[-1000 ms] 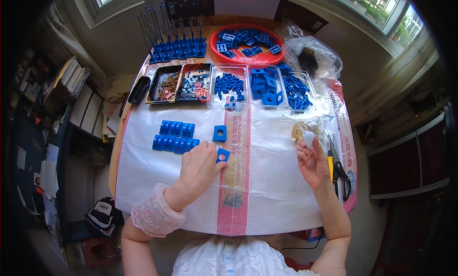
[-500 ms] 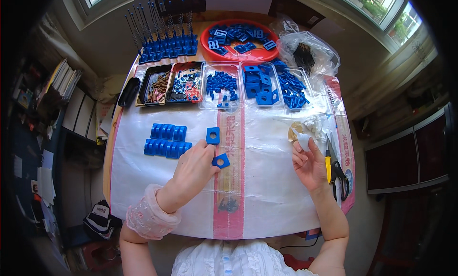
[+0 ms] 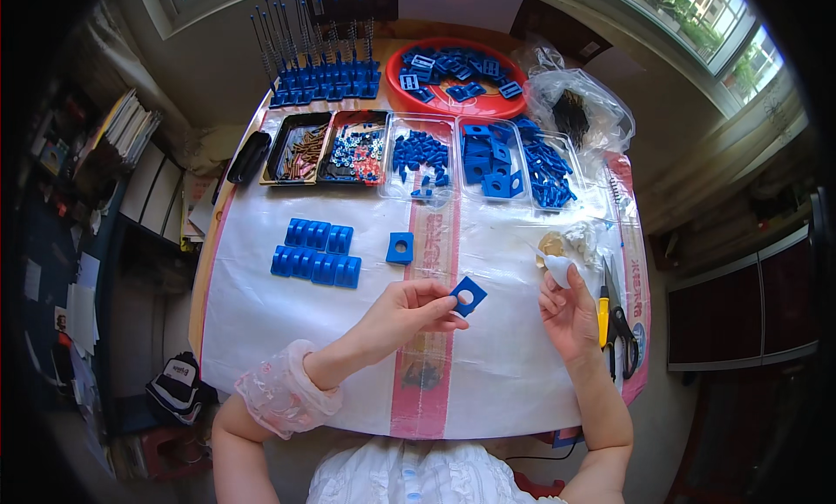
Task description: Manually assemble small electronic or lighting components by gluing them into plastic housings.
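Observation:
Between the thumb and fingers of my left hand (image 3: 409,315), a flat blue square plate (image 3: 474,286) with a round hole is held tilted above the table. My right hand (image 3: 570,323) is closed around a small white object (image 3: 558,274) with a narrow tip pointing up and left; its exact kind is unclear. A second blue square plate (image 3: 393,251) with a hole lies flat beyond my left hand. To its left sit two rows of blue ribbed parts (image 3: 315,267). A crumpled white wad (image 3: 582,238) and a round tan piece (image 3: 550,243) lie just beyond my right hand.
Scissors (image 3: 619,321) and a yellow-handled tool (image 3: 603,317) lie right of my right hand. Trays of screws (image 3: 305,151), nuts (image 3: 353,151) and blue parts (image 3: 421,156) line the far side. Behind them stand a red basin (image 3: 396,90), a plastic bag (image 3: 610,112) and blue spring stands (image 3: 326,86).
My left hand has lifted one blue plate off the table and carried it right, toward my right hand. My right hand still holds the white object, its tip now pointing further left.

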{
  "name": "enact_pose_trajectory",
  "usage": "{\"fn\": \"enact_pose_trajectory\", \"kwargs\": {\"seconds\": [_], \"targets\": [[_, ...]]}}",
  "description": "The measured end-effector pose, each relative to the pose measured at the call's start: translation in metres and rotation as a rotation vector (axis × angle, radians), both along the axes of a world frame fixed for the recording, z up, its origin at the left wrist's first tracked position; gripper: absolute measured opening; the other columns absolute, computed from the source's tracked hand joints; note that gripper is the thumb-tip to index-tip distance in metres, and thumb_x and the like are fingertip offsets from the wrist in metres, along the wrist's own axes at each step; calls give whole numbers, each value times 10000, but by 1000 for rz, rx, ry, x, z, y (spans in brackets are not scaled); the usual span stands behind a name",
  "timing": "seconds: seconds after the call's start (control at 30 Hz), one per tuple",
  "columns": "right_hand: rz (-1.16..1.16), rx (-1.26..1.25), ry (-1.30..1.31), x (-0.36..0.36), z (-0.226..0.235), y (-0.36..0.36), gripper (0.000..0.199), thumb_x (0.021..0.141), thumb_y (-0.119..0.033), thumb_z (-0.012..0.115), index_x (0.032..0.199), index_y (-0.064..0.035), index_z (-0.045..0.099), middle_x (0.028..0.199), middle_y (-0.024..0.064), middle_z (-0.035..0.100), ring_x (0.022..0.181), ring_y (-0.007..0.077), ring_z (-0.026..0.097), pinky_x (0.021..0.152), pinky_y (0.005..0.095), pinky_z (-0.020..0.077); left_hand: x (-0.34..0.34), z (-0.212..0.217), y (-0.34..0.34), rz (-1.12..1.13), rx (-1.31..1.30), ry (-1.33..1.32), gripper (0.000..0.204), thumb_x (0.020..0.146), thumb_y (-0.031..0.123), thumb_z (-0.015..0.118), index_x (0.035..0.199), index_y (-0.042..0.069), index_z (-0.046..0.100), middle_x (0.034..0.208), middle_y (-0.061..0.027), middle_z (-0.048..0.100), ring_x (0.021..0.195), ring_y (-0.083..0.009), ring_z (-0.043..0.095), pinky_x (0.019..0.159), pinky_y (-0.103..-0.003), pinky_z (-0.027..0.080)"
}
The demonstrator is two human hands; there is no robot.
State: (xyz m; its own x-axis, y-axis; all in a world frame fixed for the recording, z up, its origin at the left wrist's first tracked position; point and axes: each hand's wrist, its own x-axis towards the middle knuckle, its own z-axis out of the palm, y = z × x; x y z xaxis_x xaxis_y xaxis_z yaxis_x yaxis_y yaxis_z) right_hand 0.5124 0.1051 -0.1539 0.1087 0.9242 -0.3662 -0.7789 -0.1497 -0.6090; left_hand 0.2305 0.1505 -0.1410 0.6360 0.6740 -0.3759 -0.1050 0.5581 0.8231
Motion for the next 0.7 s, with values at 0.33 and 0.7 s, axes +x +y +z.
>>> {"fn": "enact_pose_trajectory", "kwargs": {"seconds": [0.33,0.7], "targets": [[79,4,-66,1,-3,-4,204,963,-266,706,1065,-124,602,846,-6,590,619,48,423,551,215,332,-5,-19,3,192,60,-113,92,973,44,649,1055,27,612,1173,-168,698,961,-166,724,883,-278,601],[91,12,-123,-8,-10,-8,220,965,-249,691,1095,-107,586,920,7,654,590,36,414,537,214,331,-10,-22,5,133,-1,-151,120,954,53,639,1072,51,620,1191,-155,692,750,-43,586,690,-182,505]]}}
